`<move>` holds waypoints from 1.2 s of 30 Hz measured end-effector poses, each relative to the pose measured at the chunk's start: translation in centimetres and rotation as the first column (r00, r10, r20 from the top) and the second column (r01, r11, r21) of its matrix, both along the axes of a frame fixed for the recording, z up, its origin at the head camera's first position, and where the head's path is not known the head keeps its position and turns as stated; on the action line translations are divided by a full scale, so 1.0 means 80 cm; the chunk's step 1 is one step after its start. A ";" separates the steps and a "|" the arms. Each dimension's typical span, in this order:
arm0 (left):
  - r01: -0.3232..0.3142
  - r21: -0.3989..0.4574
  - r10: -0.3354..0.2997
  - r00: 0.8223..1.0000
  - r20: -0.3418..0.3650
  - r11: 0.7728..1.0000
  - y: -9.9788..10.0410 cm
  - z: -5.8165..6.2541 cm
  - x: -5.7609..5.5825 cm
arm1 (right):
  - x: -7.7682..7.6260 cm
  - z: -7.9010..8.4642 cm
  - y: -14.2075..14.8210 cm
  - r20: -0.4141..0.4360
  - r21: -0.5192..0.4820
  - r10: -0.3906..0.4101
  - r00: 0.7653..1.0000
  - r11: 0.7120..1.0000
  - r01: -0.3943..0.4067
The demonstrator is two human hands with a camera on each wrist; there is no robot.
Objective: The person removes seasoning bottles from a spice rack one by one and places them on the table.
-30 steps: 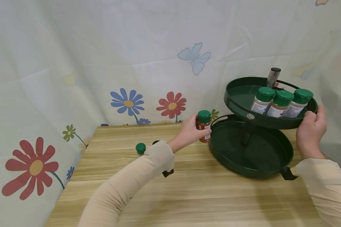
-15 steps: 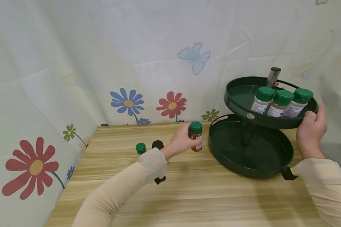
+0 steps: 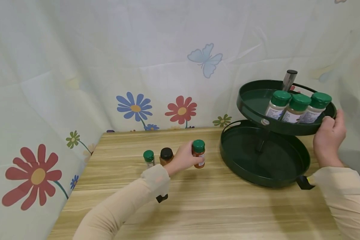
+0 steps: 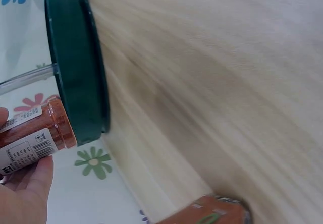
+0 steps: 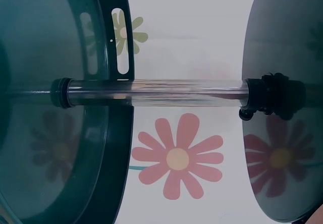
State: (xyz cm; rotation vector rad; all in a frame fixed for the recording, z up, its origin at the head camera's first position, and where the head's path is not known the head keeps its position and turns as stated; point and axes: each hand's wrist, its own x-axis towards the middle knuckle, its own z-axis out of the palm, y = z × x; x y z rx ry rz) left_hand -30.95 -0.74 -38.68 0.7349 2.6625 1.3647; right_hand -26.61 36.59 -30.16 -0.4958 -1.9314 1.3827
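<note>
My left hand [image 3: 183, 158] grips a spice jar [image 3: 199, 146] with a green cap and red-orange contents, low over the table and left of the lower tray. In the left wrist view the jar's label and barcode face the camera. A dark green two-tier tray stand [image 3: 265, 178] stands at the right. The right hand [image 3: 329, 141] holds the right rim of its upper tray [image 3: 252, 115], which looks tilted; several fingers are hidden under it. On that tray, three green-capped spice jars [image 3: 299, 103] stand side by side near the front right.
A green-capped jar [image 3: 148, 156] and a black-capped jar [image 3: 166, 153] stand on the wooden table [image 3: 216, 213], partly behind the left forearm. The lower tray's post [image 5: 181, 93] crosses the right wrist view. A flowered curtain [image 3: 108, 50] hangs behind.
My left hand has moved left and lower with the red-orange jar, away from the lower tray. The black-capped jar has come into sight. The right hand stays at the upper tray's rim.
</note>
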 end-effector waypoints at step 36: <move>-0.097 -0.076 0.103 0.992 0.076 0.992 -0.033 -0.045 0.007 | 0.001 0.000 -0.003 0.004 0.005 -0.011 1.000 1.000 0.011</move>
